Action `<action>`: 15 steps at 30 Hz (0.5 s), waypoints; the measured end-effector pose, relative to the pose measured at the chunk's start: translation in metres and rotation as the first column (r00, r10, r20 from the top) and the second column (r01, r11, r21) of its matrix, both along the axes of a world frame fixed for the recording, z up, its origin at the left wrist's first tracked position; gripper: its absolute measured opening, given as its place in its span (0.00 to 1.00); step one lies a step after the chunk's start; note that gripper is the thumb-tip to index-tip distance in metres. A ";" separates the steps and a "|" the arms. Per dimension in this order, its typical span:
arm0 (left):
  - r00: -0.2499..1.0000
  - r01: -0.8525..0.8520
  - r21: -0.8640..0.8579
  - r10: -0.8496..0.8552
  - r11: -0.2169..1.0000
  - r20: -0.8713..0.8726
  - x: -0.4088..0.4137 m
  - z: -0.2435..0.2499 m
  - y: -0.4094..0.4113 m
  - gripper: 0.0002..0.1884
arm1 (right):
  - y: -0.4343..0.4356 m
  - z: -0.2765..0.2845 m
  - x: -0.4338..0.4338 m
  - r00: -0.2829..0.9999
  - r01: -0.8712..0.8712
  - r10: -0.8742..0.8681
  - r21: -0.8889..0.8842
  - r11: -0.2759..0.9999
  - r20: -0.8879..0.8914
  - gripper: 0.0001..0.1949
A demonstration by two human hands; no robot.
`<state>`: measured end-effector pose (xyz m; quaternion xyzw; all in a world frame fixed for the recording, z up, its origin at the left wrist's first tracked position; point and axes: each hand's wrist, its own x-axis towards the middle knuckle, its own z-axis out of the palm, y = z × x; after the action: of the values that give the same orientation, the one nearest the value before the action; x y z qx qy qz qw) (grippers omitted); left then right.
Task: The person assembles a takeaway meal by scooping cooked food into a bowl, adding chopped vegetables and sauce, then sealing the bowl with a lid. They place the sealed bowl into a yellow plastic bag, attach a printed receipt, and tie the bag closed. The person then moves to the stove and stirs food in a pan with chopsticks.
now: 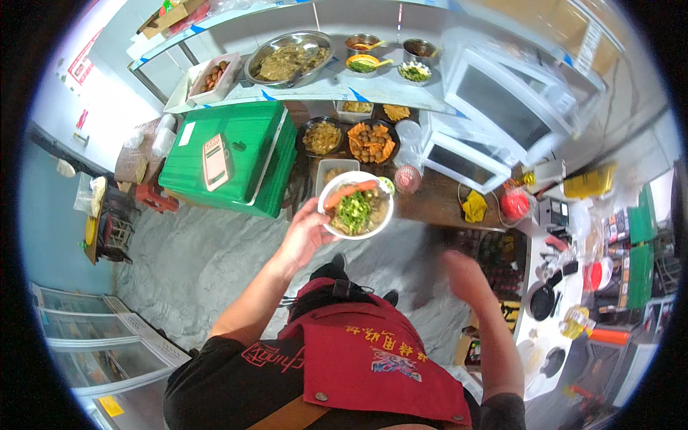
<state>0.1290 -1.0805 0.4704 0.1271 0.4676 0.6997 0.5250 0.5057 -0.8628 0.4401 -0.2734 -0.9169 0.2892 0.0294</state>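
My left hand [307, 232] grips the rim of a white bowl [388, 215] from its left side. In the bowl lie a sausage [352, 193], a heap of chopped green onion [353, 210] and other food that I cannot make out. My right hand [462, 271] is blurred and hangs over the floor, apart from the bowl; its fingers are too smeared to read. Beyond the bowl on the dark table are a rectangular container [324, 174], a black dish of noodle-like food [321, 137] and a black dish of brown balls and orange slices [371, 141].
A green insulated box [247, 156] with a pink grater [215, 161] on it stands left. Above, a metal shelf [322, 95] bears a large steel basin [290, 58], small seasoning bowls and white-framed panels [500, 102]. A white counter [537, 338] holds pans at right; a glass-topped freezer [107, 344] sits lower left.
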 end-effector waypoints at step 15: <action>0.994 -0.100 -0.053 0.098 0.994 -0.038 -0.257 -0.015 0.163 0.29 | 0.288 0.148 -0.435 0.944 0.151 -0.130 0.046 0.988 -0.304 0.08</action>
<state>-0.1282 -0.9176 0.4550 0.1016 0.5015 0.7096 0.4844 0.0703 -0.5753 0.5876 -0.2896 -0.8895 0.2928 0.1982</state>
